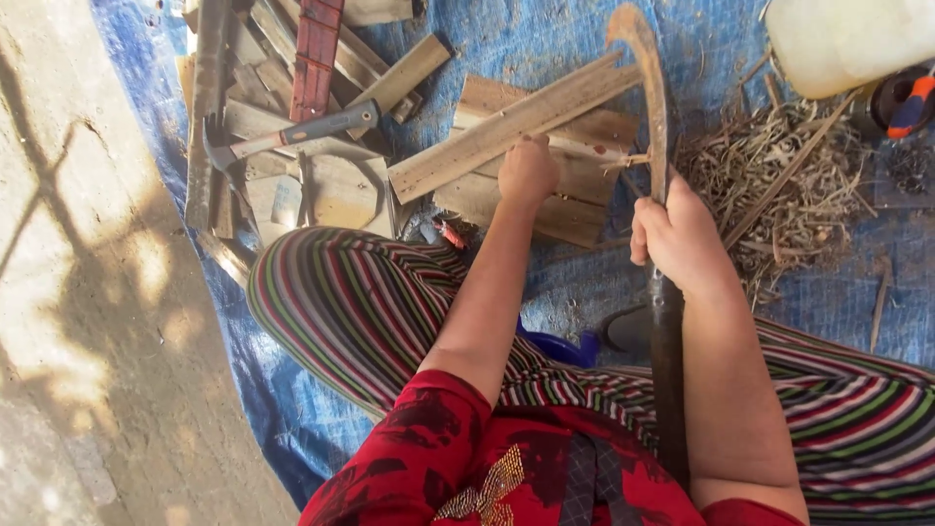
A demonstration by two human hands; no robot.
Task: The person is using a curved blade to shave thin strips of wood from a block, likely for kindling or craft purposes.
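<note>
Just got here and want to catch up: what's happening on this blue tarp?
A person sits on a blue tarp in striped trousers. Their right hand grips a long curved blade with a dark handle, its edge against a thin pale stick that the left hand holds over a stack of weathered wooden boards. A grey-handled hammer lies on more boards to the left; dry shavings pile up on the right.
</note>
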